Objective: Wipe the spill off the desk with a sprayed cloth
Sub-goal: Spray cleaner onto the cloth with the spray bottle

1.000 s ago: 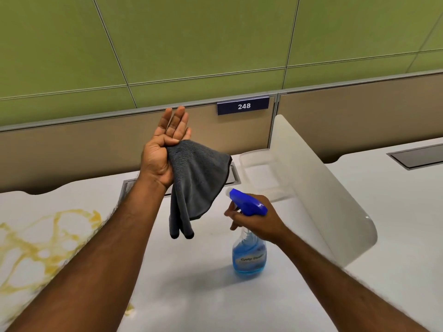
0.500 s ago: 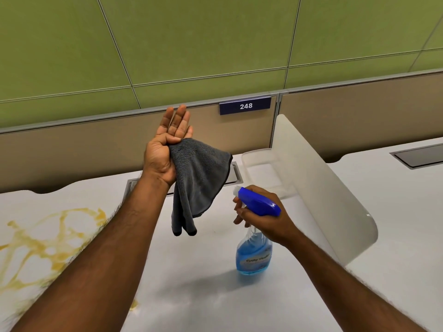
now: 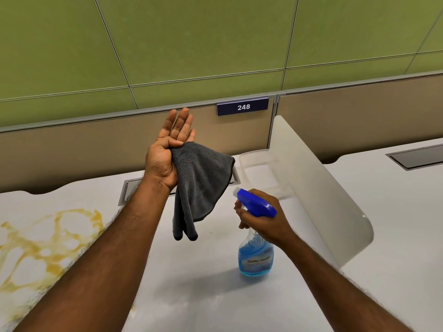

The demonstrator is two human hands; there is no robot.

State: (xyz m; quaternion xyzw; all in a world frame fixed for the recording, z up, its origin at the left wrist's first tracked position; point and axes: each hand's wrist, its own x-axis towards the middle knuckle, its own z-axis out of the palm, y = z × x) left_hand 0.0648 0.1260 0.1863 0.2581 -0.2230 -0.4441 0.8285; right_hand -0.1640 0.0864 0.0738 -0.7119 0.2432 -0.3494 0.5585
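My left hand (image 3: 167, 154) is raised palm-up above the white desk (image 3: 191, 295), fingers straight, with a dark grey cloth (image 3: 201, 185) pinched under the thumb and hanging down. My right hand (image 3: 263, 216) grips the neck of a clear spray bottle (image 3: 255, 257) of blue liquid, which has a blue trigger head whose nozzle points left at the cloth. The bottle is held at or just above the desk. A yellow spill (image 3: 38, 245) spreads in streaks over the desk's left part, partly hidden by my left forearm.
A white curved divider panel (image 3: 311, 188) stands on the desk right of the bottle. A beige partition with a "248" sign (image 3: 242, 106) runs along the back. A metal cable hatch (image 3: 129, 190) lies behind my left wrist, another hatch (image 3: 417, 155) at far right.
The spray bottle and my right hand have shifted slightly right. My left hand with the cloth stays raised in about the same place.
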